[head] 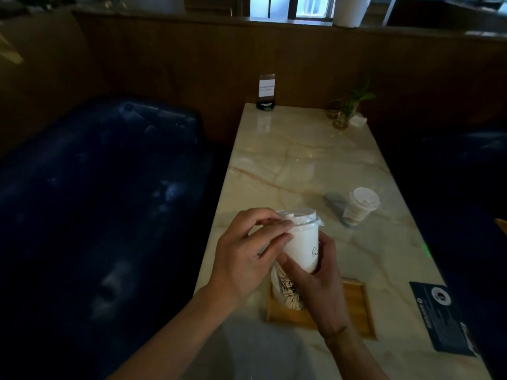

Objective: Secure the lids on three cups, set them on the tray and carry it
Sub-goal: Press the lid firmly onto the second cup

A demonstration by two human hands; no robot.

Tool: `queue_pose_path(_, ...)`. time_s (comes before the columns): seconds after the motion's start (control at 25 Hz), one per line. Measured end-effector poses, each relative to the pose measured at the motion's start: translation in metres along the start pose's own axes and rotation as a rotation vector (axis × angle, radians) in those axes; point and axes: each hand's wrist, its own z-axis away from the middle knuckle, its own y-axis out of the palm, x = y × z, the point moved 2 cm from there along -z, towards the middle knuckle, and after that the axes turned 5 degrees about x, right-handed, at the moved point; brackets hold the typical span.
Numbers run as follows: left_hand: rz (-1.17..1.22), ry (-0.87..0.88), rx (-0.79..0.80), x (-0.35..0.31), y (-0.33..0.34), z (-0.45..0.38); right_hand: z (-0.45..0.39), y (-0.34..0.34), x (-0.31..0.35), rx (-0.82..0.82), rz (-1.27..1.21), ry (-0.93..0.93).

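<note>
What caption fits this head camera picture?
Left hand presses a lid onto a cup held by the right hand.

Marble-look table (288, 165), pale w/ tan veins, glossy. Wooden tray (356, 305) lies on it directly under the hands, at the near edge. Lidded cup (359, 207) stands on the tabletop beyond and right of the right hand, well apart. Dark printed card (439, 316) lies flat right of the right wrist, near the table's right edge. Far beyond the hands: small sign stand (266, 91) at the far edge, glass vase w/ green plant (347, 111) far right.
</note>
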Motion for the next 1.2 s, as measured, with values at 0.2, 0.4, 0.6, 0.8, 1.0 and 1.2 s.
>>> queue_pose_path(0.2, -0.021, -0.018, -0.014, -0.011, -0.012, 0.004, 0.008, 0.01, 0.019, -0.049, 0.107, -0.018)
queue_pose_path(0.4, -0.037, -0.005, -0.019, -0.016, -0.017, 0.007, 0.016, 0.015, 0.031, -0.126, 0.238, -0.085)
queue_pose_path(0.6, -0.057, 0.002, -0.011, -0.02, -0.018, 0.005, 0.017, 0.014, 0.037, -0.119, 0.25, -0.105)
queue_pose_path(0.8, -0.038, 0.001, 0.014, -0.019, -0.019, 0.004, 0.017, 0.013, 0.034, -0.107, 0.192, -0.073)
queue_pose_path(1.0, -0.032, -0.008, 0.025, -0.019, -0.017, 0.001, 0.012, 0.007, 0.03, -0.094, 0.15, -0.037)
queue_pose_path(1.2, -0.023, -0.003, 0.027, -0.021, -0.014, -0.003, 0.012, 0.0, 0.028, -0.056, 0.059, 0.002)
